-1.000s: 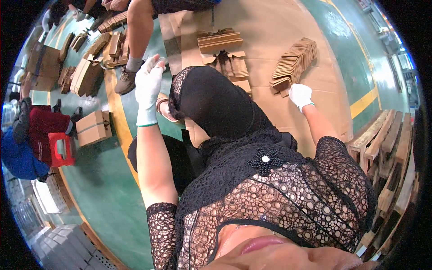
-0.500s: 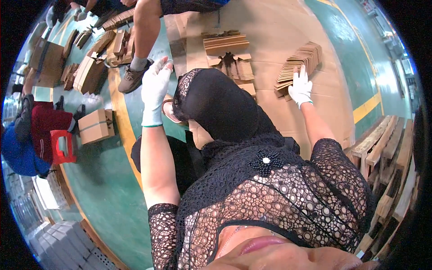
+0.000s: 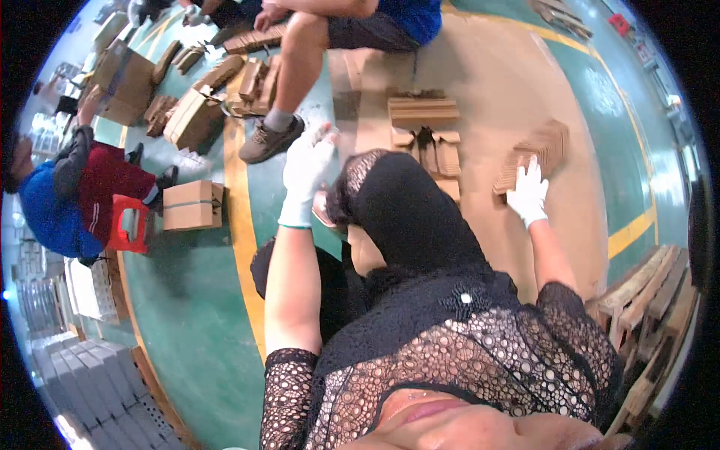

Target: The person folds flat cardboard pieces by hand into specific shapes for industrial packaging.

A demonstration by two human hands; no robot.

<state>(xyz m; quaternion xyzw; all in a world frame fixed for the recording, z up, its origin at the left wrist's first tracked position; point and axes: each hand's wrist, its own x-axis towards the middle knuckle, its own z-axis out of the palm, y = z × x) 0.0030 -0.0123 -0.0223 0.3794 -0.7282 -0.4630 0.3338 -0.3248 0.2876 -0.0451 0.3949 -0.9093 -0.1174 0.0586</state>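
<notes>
My right hand (image 3: 529,191), in a white glove, rests with spread fingers at the near end of a row of folded brown cardboard pieces (image 3: 541,146). They lie overlapped on a large cardboard sheet (image 3: 555,240) on the floor. My left hand (image 3: 307,176), also white-gloved, is raised left of my knee; its fingers are apart, slightly bent and a little blurred, with nothing visible in them. Beyond my knee sits another stack of cardboard pieces (image 3: 424,112), with dark cut-outs in its nearer part.
A seated co-worker's shoe (image 3: 270,139) is close beyond my left hand. At the left are a taped carton (image 3: 193,205), a red stool (image 3: 129,223) and another person in blue (image 3: 60,202). Cardboard bundles (image 3: 196,116) lie at far left. Wooden pallets (image 3: 645,300) stand at right.
The view has shifted, so the surroundings appear farther right and lower. My right hand stays at the cardboard row's near end, fingers more spread. My left hand remains raised.
</notes>
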